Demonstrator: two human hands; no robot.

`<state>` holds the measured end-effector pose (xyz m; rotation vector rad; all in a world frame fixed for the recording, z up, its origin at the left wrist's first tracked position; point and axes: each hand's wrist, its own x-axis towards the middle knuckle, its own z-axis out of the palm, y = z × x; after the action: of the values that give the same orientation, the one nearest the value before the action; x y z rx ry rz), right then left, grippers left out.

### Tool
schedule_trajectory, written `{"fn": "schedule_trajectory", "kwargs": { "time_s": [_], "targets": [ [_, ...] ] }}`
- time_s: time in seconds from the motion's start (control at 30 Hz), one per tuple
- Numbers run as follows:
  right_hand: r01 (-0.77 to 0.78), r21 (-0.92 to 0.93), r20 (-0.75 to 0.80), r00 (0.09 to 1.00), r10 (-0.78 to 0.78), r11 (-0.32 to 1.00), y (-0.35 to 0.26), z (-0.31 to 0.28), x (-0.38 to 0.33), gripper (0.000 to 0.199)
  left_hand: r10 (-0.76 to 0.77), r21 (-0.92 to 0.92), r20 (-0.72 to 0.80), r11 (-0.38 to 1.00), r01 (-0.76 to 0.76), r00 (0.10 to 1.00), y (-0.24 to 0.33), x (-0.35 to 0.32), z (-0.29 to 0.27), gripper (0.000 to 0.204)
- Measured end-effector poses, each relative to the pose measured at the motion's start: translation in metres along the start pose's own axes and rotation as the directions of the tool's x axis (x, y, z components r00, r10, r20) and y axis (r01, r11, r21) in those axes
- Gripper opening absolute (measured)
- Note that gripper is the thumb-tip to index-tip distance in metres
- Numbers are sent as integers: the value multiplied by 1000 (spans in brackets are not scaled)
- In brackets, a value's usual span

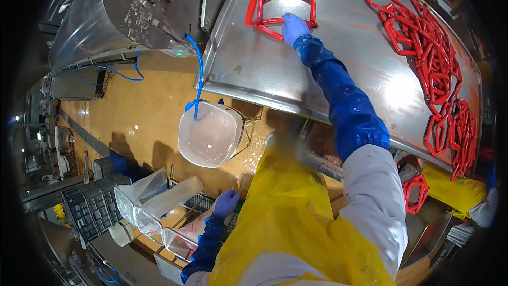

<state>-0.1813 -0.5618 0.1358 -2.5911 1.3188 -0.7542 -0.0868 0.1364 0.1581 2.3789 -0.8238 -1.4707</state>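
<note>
The right hand (295, 29) touched sausages (273, 20) near the left edge of the table (254, 63), where overpulling could drop them; left hand (226, 203) apart, neither grip clear.

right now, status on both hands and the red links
Right hand on red links. Left hand low, away from table. White tub near table edge.
</note>
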Motion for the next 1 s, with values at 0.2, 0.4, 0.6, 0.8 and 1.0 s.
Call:
{"fn": "schedule_trajectory", "kwargs": {
  "time_s": [0.2,0.4,0.6,0.8,1.0],
  "targets": [
    [-149,-244,349,908,230,958,-21,-20,3,29,173,35,-40,985,-171,984,47,-6,-18,31],
    [-43,42,228,973,32,998,-37,-109,-108,19,533,-145,-27,835,-531,846,195,33,-13,28],
    [-30,316,362,928,-91,948,-65,-213,-260,16,938,349,-288,291,-891,194,369,80,14,54],
    [-119,184,201,976,82,976,-40,-273,-357,13,889,31,336,320,-947,311,371,113,79,37],
    [-216,-202,525,800,292,955,42,-239,-468,20,722,413,634,-12,-911,278,373,109,29,32]
  ]
}}
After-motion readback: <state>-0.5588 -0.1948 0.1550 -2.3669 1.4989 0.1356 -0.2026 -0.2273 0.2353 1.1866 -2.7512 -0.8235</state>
